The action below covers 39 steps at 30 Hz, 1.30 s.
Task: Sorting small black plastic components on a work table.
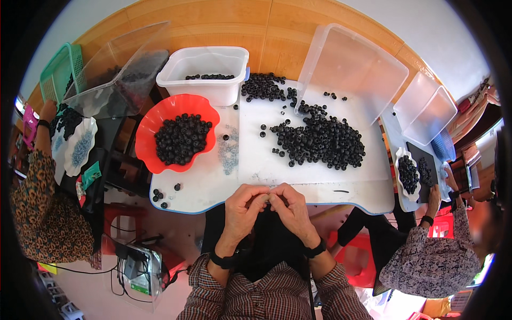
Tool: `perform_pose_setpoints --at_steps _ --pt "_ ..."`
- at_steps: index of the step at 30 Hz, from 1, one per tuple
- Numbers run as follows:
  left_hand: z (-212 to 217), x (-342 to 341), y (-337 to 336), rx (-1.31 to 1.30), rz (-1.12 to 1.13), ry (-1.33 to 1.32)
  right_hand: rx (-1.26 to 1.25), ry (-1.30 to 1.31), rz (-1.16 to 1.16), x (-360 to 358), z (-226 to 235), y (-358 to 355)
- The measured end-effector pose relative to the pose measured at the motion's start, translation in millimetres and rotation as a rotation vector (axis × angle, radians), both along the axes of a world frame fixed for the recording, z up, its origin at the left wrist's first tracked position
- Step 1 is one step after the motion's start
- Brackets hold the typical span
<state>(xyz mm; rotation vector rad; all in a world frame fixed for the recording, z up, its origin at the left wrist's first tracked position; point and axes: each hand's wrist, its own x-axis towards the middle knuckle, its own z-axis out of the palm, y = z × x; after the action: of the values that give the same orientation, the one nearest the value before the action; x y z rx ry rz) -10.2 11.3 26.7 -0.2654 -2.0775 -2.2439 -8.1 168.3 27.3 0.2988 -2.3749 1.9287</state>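
Observation:
My left hand (242, 209) and my right hand (290, 208) meet at the table's near edge, thumbs and fingertips pressed together. Whatever they pinch between them is hidden by the fingers. Just beyond them, a large heap of small round black parts (320, 140) is spread over the white table (261, 178). To the left stands a red scalloped bowl (145, 140) with more black parts in it. Small clear bits (228, 152) lie scattered between that bowl and the heap.
Behind the bowl is a white tub (200, 90) holding some black parts. A clear plastic bin (354, 74) leans at the back right. People work at both sides, one near a white dish of clear bits (81, 148), another near a white dish of black parts (407, 176).

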Motion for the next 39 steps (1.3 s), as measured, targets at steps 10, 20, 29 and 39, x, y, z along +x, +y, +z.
perform_pose_setpoints --at_steps 10,20,29,39 --pt "-6 -1 5 0.110 -0.020 -0.202 -0.120 -0.059 0.049 3 1 3" --pt "12 -23 24 -0.014 0.014 -0.135 -0.250 -0.137 -0.059 -2 4 16" --pt "15 -75 51 -0.655 0.235 0.281 0.142 0.188 -0.265 -11 0 33" --pt "7 -87 73 -0.874 0.210 0.205 0.093 0.195 -0.255 -12 -2 36"
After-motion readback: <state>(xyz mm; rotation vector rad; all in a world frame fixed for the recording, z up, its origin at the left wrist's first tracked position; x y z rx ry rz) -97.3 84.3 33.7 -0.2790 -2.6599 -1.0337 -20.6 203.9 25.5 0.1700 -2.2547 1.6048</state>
